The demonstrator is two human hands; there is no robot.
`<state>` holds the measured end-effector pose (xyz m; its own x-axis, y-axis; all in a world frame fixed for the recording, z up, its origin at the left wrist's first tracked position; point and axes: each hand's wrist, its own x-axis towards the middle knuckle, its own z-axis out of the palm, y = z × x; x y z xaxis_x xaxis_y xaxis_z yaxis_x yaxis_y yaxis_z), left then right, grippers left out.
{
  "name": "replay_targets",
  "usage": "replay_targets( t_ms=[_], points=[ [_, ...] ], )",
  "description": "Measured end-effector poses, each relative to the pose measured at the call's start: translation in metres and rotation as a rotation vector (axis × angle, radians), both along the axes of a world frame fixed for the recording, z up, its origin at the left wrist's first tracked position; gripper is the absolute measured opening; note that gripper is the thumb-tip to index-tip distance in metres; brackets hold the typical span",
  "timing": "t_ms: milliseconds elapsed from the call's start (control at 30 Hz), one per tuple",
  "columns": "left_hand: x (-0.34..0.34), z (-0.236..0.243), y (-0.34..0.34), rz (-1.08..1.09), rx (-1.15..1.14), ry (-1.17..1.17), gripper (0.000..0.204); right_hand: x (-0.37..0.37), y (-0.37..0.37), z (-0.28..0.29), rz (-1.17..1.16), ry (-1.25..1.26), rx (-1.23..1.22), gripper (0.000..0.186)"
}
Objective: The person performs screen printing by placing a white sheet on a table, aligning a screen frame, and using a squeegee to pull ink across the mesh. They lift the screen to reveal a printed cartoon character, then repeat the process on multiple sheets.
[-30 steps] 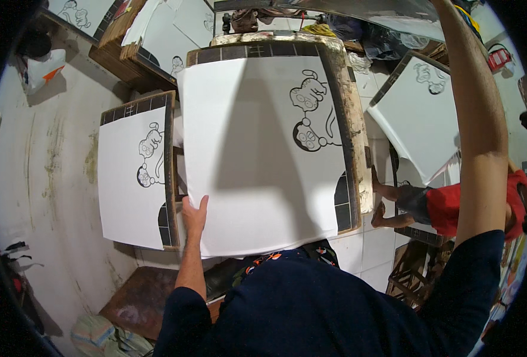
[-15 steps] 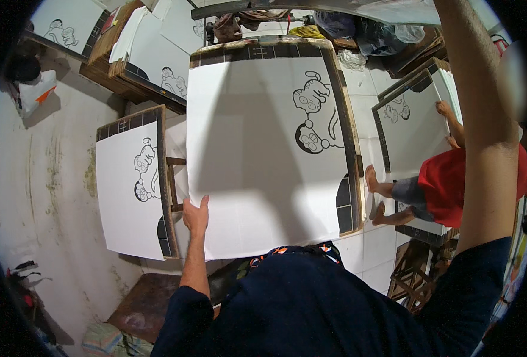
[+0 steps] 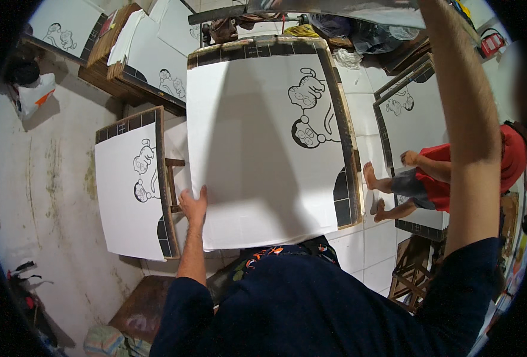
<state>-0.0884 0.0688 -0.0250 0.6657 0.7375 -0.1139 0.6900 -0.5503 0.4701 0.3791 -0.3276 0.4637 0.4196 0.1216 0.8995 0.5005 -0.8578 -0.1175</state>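
From where I stand, the big white sheet [image 3: 257, 154] lies flat across the middle of the frame, on a board [image 3: 263, 51] whose dark border shows along the top and right, perhaps left bare as a guide for squaring the sheet. The person's left hand [image 3: 193, 207] touches the sheet's left edge, thumb and fingers apart, probably to steady it; whether they pinch the edge, I cannot tell. The right forearm [image 3: 470, 131] reaches up the right side to a dark frame [image 3: 219, 15] across the top, which seems held up clear of the drawing. The right hand is cut off there, so I cannot tell its grip.

A smaller sheet [image 3: 123, 202] sits on its own board at left, well apart. A co-worker in a red shirt [image 3: 435, 193] is partly hidden behind that forearm. Whether the sheets are cloth or paper is hard to make out.
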Motion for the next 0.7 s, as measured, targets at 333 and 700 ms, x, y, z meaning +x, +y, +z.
replay_targets(
  t_ms=[333, 700],
  points=[
    [0.129, 0.228, -0.231, -0.013, -1.863, -0.871, 0.077, -0.186, -0.046, -0.223, 0.096, -0.07, -0.065, 0.043],
    [0.069, 0.034, -0.22, 0.508, -1.488, -0.116, 0.095, -0.223, -0.035, -0.403, 0.179, 0.579, -0.125, 0.043]
  ],
)
